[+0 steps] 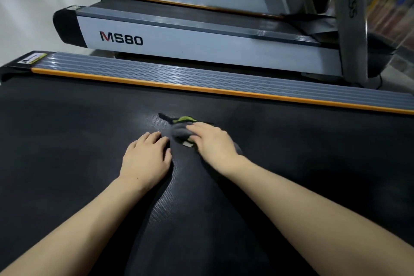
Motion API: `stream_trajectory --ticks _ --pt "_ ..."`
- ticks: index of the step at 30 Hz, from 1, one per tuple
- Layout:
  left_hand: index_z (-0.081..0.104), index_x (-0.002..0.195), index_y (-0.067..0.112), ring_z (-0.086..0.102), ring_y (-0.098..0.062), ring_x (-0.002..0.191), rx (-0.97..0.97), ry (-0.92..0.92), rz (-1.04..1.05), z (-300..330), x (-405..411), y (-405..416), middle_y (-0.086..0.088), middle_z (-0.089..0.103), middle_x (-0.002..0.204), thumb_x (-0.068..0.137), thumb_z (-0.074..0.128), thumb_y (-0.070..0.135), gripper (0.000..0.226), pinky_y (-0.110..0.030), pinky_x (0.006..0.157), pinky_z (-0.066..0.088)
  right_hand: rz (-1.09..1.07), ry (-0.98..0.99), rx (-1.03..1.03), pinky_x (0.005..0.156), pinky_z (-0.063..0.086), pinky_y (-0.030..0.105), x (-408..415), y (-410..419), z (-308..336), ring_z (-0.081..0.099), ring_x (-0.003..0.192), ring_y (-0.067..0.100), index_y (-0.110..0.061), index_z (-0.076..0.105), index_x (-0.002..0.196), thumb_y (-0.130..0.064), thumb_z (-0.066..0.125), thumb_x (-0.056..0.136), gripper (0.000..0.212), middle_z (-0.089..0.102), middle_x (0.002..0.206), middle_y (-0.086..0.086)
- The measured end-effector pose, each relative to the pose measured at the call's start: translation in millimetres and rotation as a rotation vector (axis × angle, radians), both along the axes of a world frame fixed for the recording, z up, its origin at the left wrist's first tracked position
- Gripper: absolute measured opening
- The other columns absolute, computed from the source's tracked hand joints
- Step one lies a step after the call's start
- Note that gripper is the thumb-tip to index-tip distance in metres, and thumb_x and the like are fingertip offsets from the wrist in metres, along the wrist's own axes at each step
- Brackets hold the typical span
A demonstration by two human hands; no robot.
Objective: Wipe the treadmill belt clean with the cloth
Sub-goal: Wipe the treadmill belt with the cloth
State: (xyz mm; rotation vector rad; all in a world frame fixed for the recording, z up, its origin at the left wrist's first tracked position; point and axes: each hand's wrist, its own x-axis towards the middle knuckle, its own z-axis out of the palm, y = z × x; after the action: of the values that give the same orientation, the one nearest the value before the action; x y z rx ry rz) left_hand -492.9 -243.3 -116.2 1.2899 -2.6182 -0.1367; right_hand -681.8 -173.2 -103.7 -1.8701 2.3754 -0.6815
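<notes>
The black textured treadmill belt (78, 141) fills the lower part of the head view. A crumpled grey cloth with a green edge (180, 129) lies on the belt near the middle. My right hand (211, 141) rests on top of the cloth, fingers curled over it and pressing it to the belt. My left hand (146, 157) lies flat on the bare belt just left of the cloth, fingers together, holding nothing. Part of the cloth is hidden under my right palm.
A grey ribbed side rail with an orange strip (201, 78) borders the belt's far side. Beyond it stands a treadmill marked MS80 (179, 38), then several more in a row. A grey upright post (349, 29) rises at right. Pale floor (33, 6) lies at left.
</notes>
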Motion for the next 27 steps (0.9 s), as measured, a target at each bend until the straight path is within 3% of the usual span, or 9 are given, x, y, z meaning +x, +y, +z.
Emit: stream_trajectory --ticks 4,6,9,11,15,19,21,23,27 --pt "0.064 0.116 0.027 0.047 -0.021 0.130 -0.012 0.004 -0.037 2.1 1.3 10.8 0.006 0.058 0.134 0.096 0.045 0.038 0.029 -0.039 0.104 0.039 -0.338 -0.005 -0.001 0.103 0.047 0.035 -79.8 74.0 2.9 0.058 0.125 0.017 -0.036 0.064 0.128 -0.033 0.058 0.096 0.033 0.059 0.138 -0.018" --pt "0.064 0.116 0.027 0.045 -0.020 0.130 -0.007 0.009 -0.051 2.1 3.0 13.8 0.006 0.057 0.135 0.097 0.045 0.038 0.029 -0.038 0.105 0.037 -0.539 -0.014 0.021 0.099 0.048 0.037 -103.5 107.1 6.4 0.060 0.122 0.024 -0.035 0.063 0.129 -0.035 0.055 0.098 0.033 0.060 0.138 -0.014" --pt "0.062 0.119 0.027 0.042 -0.019 0.133 0.011 0.018 -0.044 1.6 1.3 17.6 0.006 0.054 0.139 0.098 0.043 0.037 0.030 -0.037 0.107 0.035 -0.675 0.026 0.083 0.094 0.048 0.039 -86.0 102.4 8.6 0.061 0.117 0.030 -0.028 0.063 0.127 -0.029 0.053 0.098 0.030 0.062 0.135 -0.004" --pt "0.061 0.121 0.026 0.042 -0.020 0.133 0.024 0.016 -0.036 1.1 -0.5 19.5 0.006 0.053 0.139 0.099 0.042 0.037 0.031 -0.036 0.107 0.034 -0.589 0.001 0.048 0.093 0.048 0.037 -50.6 73.2 7.0 0.061 0.117 0.030 -0.026 0.063 0.123 -0.027 0.053 0.097 0.027 0.063 0.132 -0.003" --pt "0.062 0.120 0.023 0.044 -0.022 0.133 0.015 0.015 -0.020 0.5 -0.6 27.3 0.003 0.056 0.137 0.098 0.042 0.037 0.033 -0.038 0.108 0.036 -0.109 0.064 0.058 0.091 0.045 0.037 28.8 14.1 -2.0 0.056 0.122 0.024 -0.028 0.060 0.127 -0.026 0.049 0.100 0.029 0.057 0.136 -0.005" --pt "0.063 0.116 0.025 0.045 -0.022 0.132 0.017 0.020 -0.037 0.9 0.4 35.6 0.004 0.058 0.130 0.097 0.041 0.037 0.031 -0.040 0.106 0.039 -0.055 0.040 0.020 0.097 0.048 0.041 5.6 39.8 4.2 0.054 0.127 0.022 -0.032 0.060 0.131 -0.031 0.051 0.101 0.032 0.054 0.143 -0.010" --pt "0.062 0.113 0.026 0.046 -0.023 0.130 0.017 0.029 -0.061 5.0 -2.8 40.3 0.007 0.058 0.123 0.097 0.039 0.037 0.031 -0.040 0.104 0.040 -0.203 0.025 -0.009 0.100 0.047 0.037 -39.0 77.6 2.8 0.056 0.126 0.019 -0.036 0.061 0.131 -0.033 0.054 0.099 0.033 0.056 0.142 -0.015" --pt "0.063 0.118 0.026 0.043 -0.024 0.135 0.040 0.051 -0.066 9.1 -8.3 46.0 0.006 0.058 0.130 0.098 0.041 0.036 0.032 -0.041 0.108 0.038 -0.431 0.014 0.007 0.099 0.045 0.033 -89.5 119.7 4.3 0.058 0.124 0.020 -0.036 0.061 0.132 -0.035 0.053 0.098 0.034 0.057 0.141 -0.017" --pt "0.057 0.130 0.029 0.037 -0.022 0.142 0.035 0.007 -0.112 12.7 -18.4 54.0 0.006 0.051 0.143 0.099 0.038 0.040 0.038 -0.039 0.111 0.035 -0.734 0.019 0.044 0.095 0.047 0.038 -123.0 166.1 8.8 0.060 0.118 0.031 -0.030 0.058 0.136 -0.032 0.050 0.101 0.036 0.057 0.141 -0.005"
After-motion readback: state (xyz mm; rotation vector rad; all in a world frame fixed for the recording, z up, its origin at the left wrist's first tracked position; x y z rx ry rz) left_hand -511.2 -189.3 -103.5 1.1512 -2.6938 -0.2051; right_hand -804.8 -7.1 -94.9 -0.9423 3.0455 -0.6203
